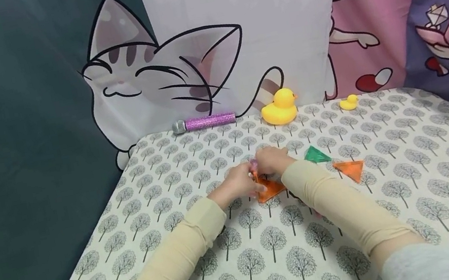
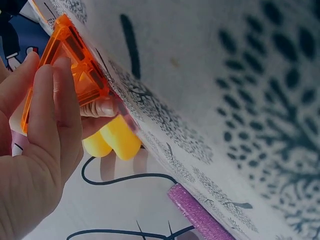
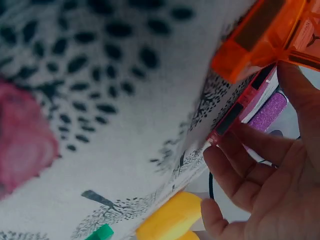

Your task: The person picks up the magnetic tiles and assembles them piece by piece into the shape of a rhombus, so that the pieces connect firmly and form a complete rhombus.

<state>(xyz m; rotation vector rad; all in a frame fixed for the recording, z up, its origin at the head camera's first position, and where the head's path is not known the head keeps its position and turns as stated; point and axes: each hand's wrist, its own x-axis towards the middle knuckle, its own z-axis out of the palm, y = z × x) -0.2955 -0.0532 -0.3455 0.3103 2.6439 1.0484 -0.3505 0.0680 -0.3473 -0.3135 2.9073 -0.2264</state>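
Near the middle of the table, my left hand (image 1: 238, 181) pinches an orange triangular magnetic tile (image 2: 82, 87), which stands tilted off the cloth in the left wrist view. My right hand (image 1: 272, 159) is close beside it, at the far side of the orange pieces. In the right wrist view its fingers grip the edge of a red magnetic tile (image 3: 245, 107), and its thumb touches the underside of the orange piece (image 3: 260, 35). From the head view, the hands partly cover these tiles.
Right of the hands lie a green triangular tile (image 1: 316, 155) and another orange triangle (image 1: 350, 170). Along the back edge are a purple glitter microphone (image 1: 210, 121), a large yellow duck (image 1: 279, 107) and a small duck (image 1: 348, 102). A blurred pink piece (image 3: 22, 140) lies on the tree-print cloth (image 1: 250, 260).
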